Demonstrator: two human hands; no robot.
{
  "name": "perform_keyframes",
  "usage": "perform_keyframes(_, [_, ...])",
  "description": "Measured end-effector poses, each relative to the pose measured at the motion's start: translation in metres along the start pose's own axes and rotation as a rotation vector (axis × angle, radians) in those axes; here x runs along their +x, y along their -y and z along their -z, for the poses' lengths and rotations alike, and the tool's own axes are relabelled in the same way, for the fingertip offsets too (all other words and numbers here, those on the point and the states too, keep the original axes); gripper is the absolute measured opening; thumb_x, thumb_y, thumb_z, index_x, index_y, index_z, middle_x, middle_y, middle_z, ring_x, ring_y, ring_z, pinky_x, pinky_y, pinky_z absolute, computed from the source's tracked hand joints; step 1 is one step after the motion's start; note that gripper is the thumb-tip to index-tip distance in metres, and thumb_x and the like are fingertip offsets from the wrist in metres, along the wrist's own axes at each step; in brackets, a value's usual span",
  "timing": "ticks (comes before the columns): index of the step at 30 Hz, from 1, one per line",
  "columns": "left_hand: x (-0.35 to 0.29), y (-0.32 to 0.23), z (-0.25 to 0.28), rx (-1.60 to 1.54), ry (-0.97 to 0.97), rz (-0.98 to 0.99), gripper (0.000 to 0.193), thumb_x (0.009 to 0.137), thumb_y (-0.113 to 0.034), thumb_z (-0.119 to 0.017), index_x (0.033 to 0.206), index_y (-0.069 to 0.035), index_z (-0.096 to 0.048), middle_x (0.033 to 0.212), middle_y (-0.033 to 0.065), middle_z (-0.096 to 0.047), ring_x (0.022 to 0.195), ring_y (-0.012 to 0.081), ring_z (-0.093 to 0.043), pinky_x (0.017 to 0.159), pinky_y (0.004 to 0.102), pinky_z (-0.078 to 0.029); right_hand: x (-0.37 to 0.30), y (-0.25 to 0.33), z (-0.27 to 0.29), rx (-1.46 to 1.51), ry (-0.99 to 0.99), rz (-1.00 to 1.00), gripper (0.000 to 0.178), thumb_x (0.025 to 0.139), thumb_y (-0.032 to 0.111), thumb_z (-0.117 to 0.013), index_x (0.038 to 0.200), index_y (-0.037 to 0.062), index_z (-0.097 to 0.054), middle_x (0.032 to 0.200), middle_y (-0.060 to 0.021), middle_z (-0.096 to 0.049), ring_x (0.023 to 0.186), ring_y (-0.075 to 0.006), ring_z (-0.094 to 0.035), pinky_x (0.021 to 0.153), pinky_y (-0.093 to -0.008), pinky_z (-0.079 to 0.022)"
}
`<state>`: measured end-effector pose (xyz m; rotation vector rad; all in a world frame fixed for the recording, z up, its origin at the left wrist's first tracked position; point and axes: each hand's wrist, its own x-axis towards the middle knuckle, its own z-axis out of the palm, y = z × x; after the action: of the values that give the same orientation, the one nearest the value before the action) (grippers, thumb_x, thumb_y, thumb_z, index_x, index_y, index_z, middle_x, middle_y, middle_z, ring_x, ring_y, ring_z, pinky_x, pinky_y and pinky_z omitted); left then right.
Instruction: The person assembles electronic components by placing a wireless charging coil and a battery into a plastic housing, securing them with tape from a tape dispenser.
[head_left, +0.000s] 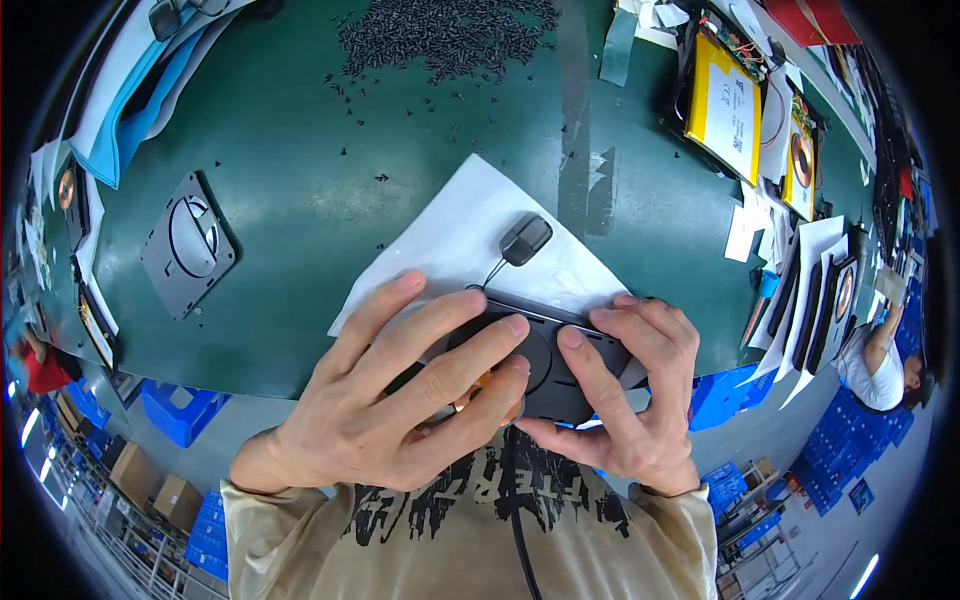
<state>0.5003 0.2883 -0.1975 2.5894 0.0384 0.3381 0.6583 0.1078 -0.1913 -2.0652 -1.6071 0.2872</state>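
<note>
A flat black casing (560, 385) lies at the table's near edge, between my two hands. My left hand (400, 390) reaches over its left part, fingers bent and fingertips pressed onto it; its thumb is hidden. Copper-coloured coil (470, 392) shows between those fingers. My right hand (635, 390) grips the casing's right end, index finger on top and thumb at the near edge. A small black glossy block (526, 239) on a thin wire rests on the white sheet (470, 225) beyond the casing. How the wire joins the casing is hidden by my fingers.
A pile of small black screws (445, 35) lies at the far side, with some scattered nearer. At left rests a grey plate (190, 245) with a round opening. Yellow battery packs (725, 105) and stacked papers crowd the right. A person (880, 365) is beyond, right.
</note>
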Motion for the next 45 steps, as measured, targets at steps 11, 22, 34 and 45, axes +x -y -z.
perform_keyframes(11, [0.008,0.007,-0.005,-0.121,0.007,-0.015,0.033,0.078,-0.025,-0.082,0.092,0.0,-0.066,0.112,0.0134,-0.07,0.113,0.0404,-0.064,0.096,0.0516,-0.055,0.01,-0.005,0.009,0.083,0.087,-0.02,0.062,0.059,0.03,-0.082,0.114,0.0037,-0.073,0.11,-0.016,-0.058,0.103,-0.0352,-0.059,0.084,-0.0502,-0.049])
perform_keyframes(22, [0.011,0.005,-0.002,-0.384,-0.219,0.123,0.056,0.069,-0.029,-0.089,0.108,0.004,-0.065,0.126,0.0286,-0.058,0.112,0.042,-0.062,0.09,0.0453,-0.056,-0.022,-0.021,-0.013,0.453,-0.556,-0.058,0.089,0.063,0.034,-0.094,0.127,-0.0101,-0.051,0.115,-0.0282,-0.057,0.103,-0.0382,-0.062,0.086,-0.0474,-0.055])
perform_keyframes(34, [0.028,-0.021,-0.006,-0.863,-0.253,0.235,0.046,0.083,-0.008,-0.068,0.122,0.016,-0.06,0.107,0.0254,-0.071,0.098,0.0289,-0.073,0.085,0.0319,-0.056,-0.001,0.003,-0.024,0.319,-0.517,-0.214,0.092,0.054,0.022,-0.092,0.132,-0.0087,-0.053,0.115,-0.0203,-0.049,0.103,-0.0315,-0.056,0.085,-0.0388,-0.05])
perform_keyframes(45, [0.027,-0.018,-0.01,-1.013,-0.321,0.333,0.041,0.093,-0.011,-0.062,0.123,0.016,-0.059,0.103,0.0225,-0.073,0.089,0.0243,-0.075,0.079,0.0284,-0.057,0.002,0.002,-0.026,0.276,-0.53,-0.119,0.092,0.058,0.014,-0.092,0.134,-0.0104,-0.047,0.118,-0.0264,-0.057,0.105,-0.0354,-0.06,0.084,-0.039,-0.053])
